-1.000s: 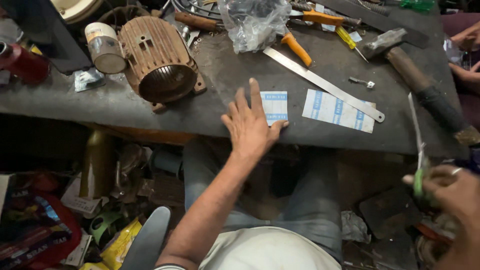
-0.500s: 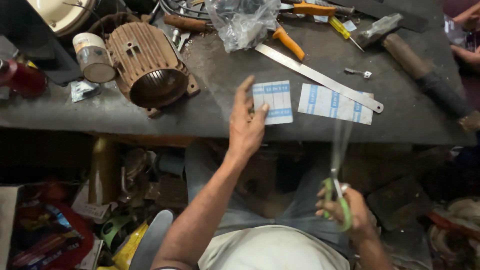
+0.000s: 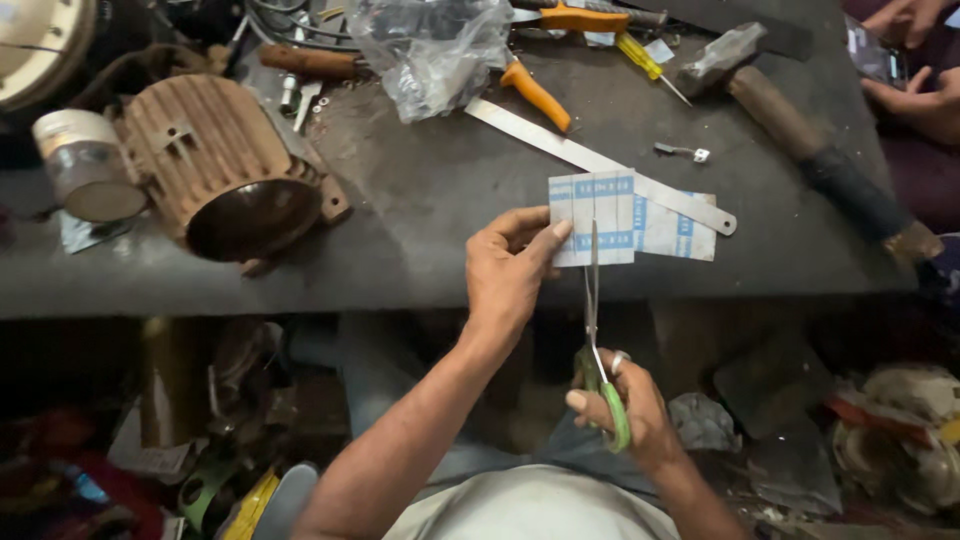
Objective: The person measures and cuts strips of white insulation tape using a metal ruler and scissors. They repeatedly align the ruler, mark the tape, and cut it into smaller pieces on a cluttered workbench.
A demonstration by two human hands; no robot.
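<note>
Here the left hand [image 3: 505, 275] pinches a white-and-blue paper slip [image 3: 592, 218] over the counter [image 3: 430, 200]. Right hand's [image 3: 625, 415] fingers grip green-handled scissors [image 3: 597, 340], blades on the slip.

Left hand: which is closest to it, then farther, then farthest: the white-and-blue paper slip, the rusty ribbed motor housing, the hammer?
From the left hand:
1. White-and-blue paper slip, pinched in its fingers.
2. Rusty ribbed motor housing, off to the left.
3. Hammer, far right at the back.

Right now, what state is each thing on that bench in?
Left hand: pinching the paper sheet.
Paper sheet: held up, scissor blades at its lower edge.
Scissors: in right hand, blades nearly closed.
Second paper: flat under steel ruler.
Motor housing: on its side, hollow.
</note>
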